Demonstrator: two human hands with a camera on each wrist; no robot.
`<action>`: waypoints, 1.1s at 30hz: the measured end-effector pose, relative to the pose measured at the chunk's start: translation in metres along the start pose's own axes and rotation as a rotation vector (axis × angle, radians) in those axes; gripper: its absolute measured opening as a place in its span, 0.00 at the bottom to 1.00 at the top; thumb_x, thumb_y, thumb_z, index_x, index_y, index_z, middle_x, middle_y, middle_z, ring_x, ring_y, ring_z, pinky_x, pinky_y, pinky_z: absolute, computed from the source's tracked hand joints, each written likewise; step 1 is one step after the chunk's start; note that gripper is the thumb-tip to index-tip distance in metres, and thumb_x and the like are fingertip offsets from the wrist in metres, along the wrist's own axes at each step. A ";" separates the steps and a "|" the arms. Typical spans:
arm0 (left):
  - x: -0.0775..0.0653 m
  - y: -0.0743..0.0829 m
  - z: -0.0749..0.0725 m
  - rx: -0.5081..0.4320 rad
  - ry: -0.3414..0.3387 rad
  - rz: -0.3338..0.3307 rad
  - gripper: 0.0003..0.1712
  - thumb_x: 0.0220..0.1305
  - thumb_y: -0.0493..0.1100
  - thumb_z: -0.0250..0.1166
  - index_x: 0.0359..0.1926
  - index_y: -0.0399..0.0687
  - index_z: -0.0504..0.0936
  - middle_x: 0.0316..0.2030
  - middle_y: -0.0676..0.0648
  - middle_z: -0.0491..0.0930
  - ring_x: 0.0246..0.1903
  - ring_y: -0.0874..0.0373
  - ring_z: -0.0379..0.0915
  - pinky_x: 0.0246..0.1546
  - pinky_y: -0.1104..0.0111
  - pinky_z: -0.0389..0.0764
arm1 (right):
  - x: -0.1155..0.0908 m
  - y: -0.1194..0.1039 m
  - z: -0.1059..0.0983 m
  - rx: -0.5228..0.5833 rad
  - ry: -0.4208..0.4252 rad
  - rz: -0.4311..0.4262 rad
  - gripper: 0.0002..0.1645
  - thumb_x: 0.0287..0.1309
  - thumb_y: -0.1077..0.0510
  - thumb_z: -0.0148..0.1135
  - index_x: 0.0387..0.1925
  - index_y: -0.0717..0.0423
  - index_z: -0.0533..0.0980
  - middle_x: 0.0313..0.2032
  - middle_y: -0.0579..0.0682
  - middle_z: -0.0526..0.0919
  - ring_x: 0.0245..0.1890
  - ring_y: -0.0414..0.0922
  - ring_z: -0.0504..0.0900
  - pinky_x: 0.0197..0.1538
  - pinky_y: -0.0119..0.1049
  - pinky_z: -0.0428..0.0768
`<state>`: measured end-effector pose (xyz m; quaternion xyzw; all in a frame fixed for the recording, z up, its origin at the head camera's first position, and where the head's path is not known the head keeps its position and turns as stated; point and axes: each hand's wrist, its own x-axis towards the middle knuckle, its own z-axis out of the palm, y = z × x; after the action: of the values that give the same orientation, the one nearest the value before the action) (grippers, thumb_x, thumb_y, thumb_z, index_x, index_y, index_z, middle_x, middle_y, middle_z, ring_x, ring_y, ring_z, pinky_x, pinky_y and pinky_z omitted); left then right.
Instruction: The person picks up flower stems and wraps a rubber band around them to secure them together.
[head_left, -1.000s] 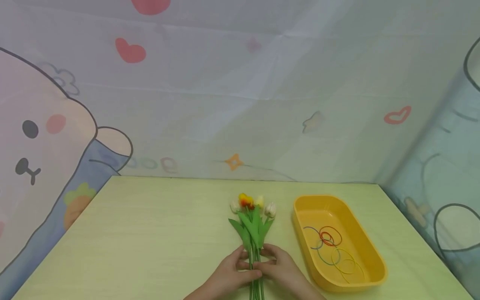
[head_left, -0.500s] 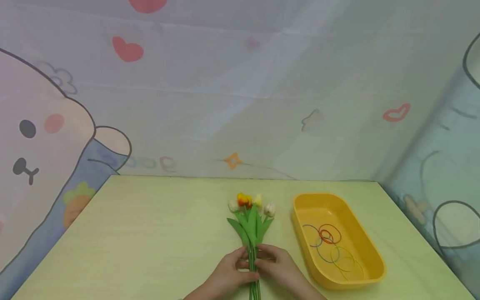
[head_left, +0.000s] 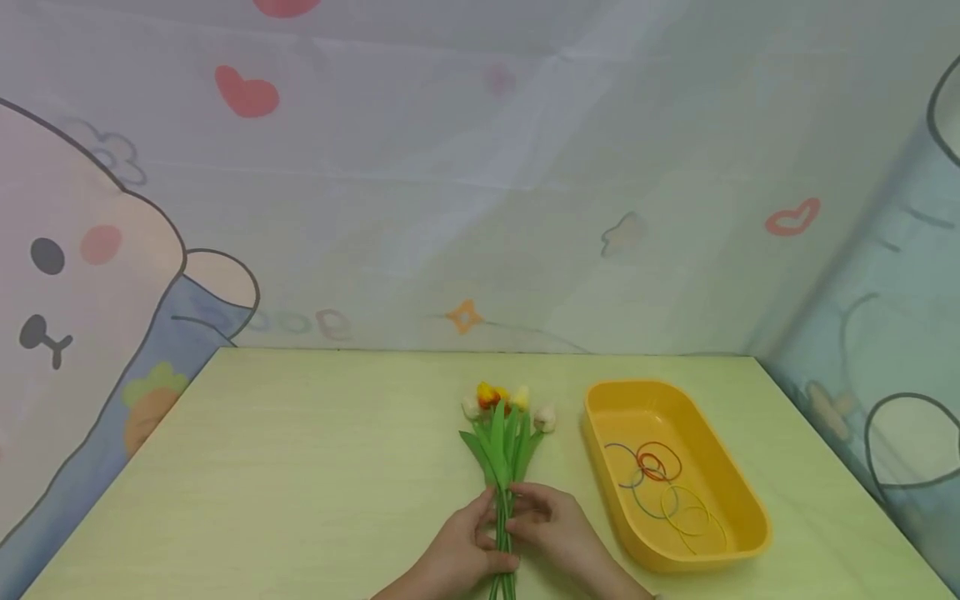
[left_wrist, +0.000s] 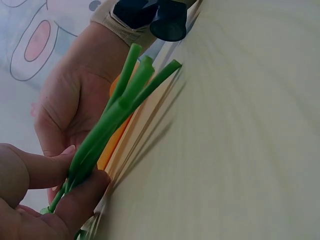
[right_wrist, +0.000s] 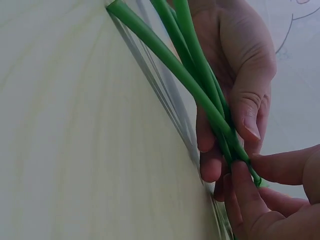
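A bunch of tulips [head_left: 498, 454] lies over the table with its blooms pointing away from me. The blooms are orange-red, yellow and whitish, above broad green leaves. My left hand [head_left: 459, 542] holds the green stems from the left, its thumb laid across them. From the right, my right hand [head_left: 557, 527] pinches the same stems just under the leaves. In the left wrist view, the cut stem ends [left_wrist: 135, 85] fan out past the fingers. The right wrist view shows the stems [right_wrist: 200, 90] crossing between both hands.
A yellow tray [head_left: 600, 467] stands on the table to the right of the flowers. Several thin rubber bands [head_left: 660, 461] in red, blue, green and yellow lie in it. Behind the pale table [head_left: 300, 450] hangs a cartoon-printed cloth [head_left: 420, 183].
The stems have drawn closer together between my hands and the leaves have turned slightly. Both hands keep their hold. The whole head view has shifted a little.
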<state>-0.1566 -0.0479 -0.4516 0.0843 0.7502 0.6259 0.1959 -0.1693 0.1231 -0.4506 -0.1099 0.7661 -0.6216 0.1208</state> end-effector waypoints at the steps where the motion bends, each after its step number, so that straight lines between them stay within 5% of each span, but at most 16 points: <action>1: 0.000 0.000 0.000 0.010 0.005 -0.004 0.56 0.50 0.30 0.73 0.72 0.28 0.47 0.57 0.34 0.73 0.39 0.53 0.77 0.43 0.63 0.82 | 0.000 -0.001 0.000 0.004 0.002 0.001 0.33 0.52 0.69 0.65 0.58 0.78 0.67 0.45 0.66 0.81 0.41 0.52 0.84 0.44 0.37 0.85; 6: -0.003 0.000 0.001 0.003 0.022 0.005 0.57 0.48 0.31 0.74 0.72 0.29 0.47 0.59 0.30 0.71 0.35 0.55 0.77 0.39 0.65 0.82 | -0.001 -0.003 0.002 0.003 0.007 -0.001 0.32 0.52 0.69 0.66 0.57 0.79 0.67 0.44 0.65 0.81 0.41 0.52 0.84 0.44 0.36 0.85; 15: -0.005 0.001 0.006 -0.148 0.039 0.040 0.56 0.47 0.22 0.70 0.72 0.29 0.46 0.61 0.26 0.67 0.36 0.50 0.82 0.39 0.63 0.85 | -0.001 -0.010 0.002 -0.045 0.011 -0.042 0.30 0.53 0.68 0.67 0.56 0.80 0.69 0.43 0.65 0.83 0.40 0.52 0.85 0.41 0.34 0.85; 23: -0.007 0.007 0.003 -0.166 0.064 0.091 0.56 0.48 0.25 0.71 0.73 0.32 0.47 0.62 0.26 0.66 0.40 0.44 0.83 0.40 0.60 0.85 | -0.002 -0.019 0.000 -0.147 0.053 -0.116 0.27 0.57 0.60 0.68 0.56 0.70 0.74 0.48 0.61 0.83 0.41 0.47 0.82 0.40 0.28 0.82; 33: -0.015 0.029 -0.010 -0.264 0.099 0.173 0.55 0.51 0.27 0.70 0.75 0.40 0.47 0.64 0.33 0.67 0.33 0.54 0.84 0.43 0.64 0.84 | -0.013 -0.046 0.000 -0.088 0.105 -0.146 0.28 0.64 0.57 0.62 0.62 0.65 0.69 0.53 0.60 0.80 0.46 0.45 0.79 0.45 0.29 0.81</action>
<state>-0.1500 -0.0571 -0.4195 0.0910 0.6603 0.7369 0.1133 -0.1561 0.1183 -0.4052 -0.1379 0.7878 -0.5995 0.0302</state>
